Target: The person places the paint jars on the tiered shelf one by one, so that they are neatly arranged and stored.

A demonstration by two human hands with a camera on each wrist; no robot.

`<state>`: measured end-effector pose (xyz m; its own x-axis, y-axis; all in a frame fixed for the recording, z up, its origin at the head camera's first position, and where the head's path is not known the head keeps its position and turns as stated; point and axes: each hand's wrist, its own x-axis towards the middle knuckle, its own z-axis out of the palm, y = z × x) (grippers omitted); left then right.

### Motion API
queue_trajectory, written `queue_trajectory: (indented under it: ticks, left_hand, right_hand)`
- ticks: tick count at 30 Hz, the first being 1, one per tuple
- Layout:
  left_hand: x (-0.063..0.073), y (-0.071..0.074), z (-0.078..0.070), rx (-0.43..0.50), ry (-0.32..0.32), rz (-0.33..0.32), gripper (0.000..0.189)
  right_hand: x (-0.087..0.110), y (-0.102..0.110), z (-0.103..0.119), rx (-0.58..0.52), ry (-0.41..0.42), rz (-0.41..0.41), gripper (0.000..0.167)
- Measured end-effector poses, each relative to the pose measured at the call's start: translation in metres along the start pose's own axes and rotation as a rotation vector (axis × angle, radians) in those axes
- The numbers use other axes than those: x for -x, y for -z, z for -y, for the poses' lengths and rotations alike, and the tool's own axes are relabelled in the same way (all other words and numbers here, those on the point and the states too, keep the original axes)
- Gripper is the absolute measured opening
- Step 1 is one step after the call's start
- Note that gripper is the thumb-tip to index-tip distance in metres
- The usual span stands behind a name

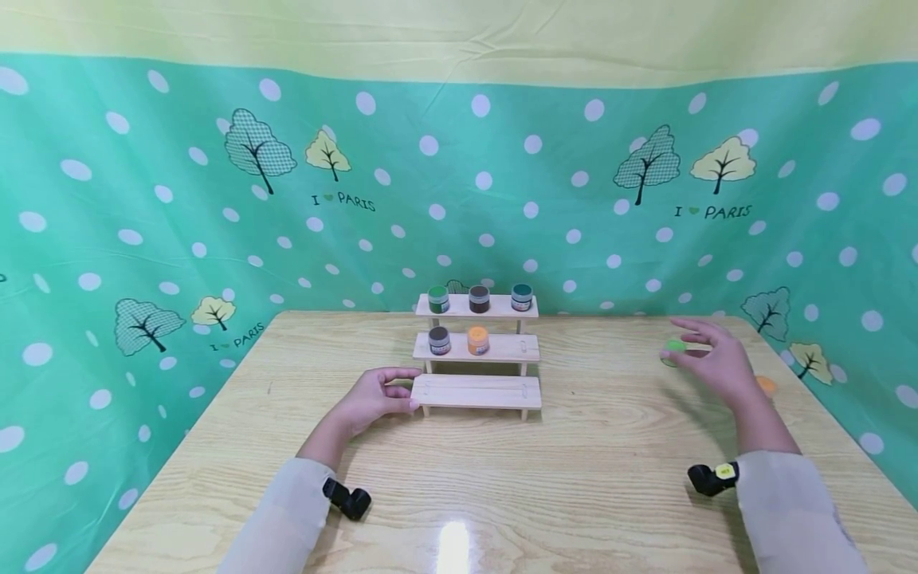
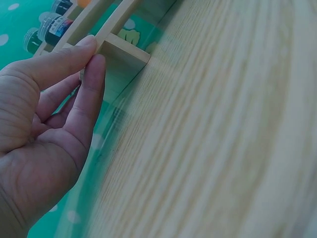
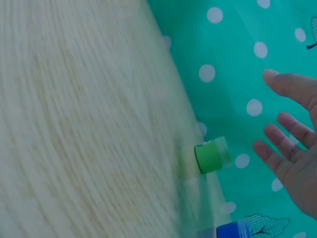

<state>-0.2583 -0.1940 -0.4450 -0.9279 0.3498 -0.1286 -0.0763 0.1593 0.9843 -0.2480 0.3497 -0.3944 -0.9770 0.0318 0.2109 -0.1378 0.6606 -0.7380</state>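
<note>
A small three-step wooden rack [image 1: 476, 391] stands on the table. My left hand [image 1: 367, 402] pinches the left end of its lowest step between thumb and fingers; the left wrist view shows this grip close up. On the right, my right hand [image 1: 719, 365] hovers around a light green paint jar [image 1: 672, 351], with its fingers spread. In the right wrist view that jar stands upright on the table, apart from the fingertips [image 3: 263, 149]. The middle step bears a dark jar [image 1: 439, 341] and an orange jar [image 1: 478, 340].
On the top step stand a green jar [image 1: 438, 300], a dark brown jar [image 1: 479, 299] and a teal jar [image 1: 521, 297]. Another orange jar [image 1: 766, 387] is partly hidden behind my right wrist. A blue jar [image 3: 233, 230] shows low in the right wrist view. Polka-dot cloth [image 1: 502, 159] borders the table.
</note>
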Motion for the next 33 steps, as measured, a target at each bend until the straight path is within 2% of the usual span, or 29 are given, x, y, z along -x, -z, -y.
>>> queue_trajectory:
  ticks: [5, 15, 25, 33]
  left_hand:
    - [0.000, 0.000, 0.000, 0.000, 0.002, -0.004, 0.062]
    - [0.000, 0.000, 0.001, 0.001, 0.005, -0.004, 0.062]
    - [-0.001, -0.001, -0.001, -0.003, 0.002, 0.001, 0.062]
    - [0.000, -0.001, -0.002, 0.003, 0.002, -0.007, 0.062]
  right_hand:
    - [-0.004, 0.000, -0.009, 0.012, -0.026, 0.009, 0.066]
    - [-0.010, -0.002, -0.021, 0.040, -0.090, 0.088, 0.070]
    - [-0.016, -0.007, -0.040, 0.045, -0.131, 0.173, 0.082]
    - [-0.019, -0.016, -0.051, 0.049, -0.092, 0.141, 0.084]
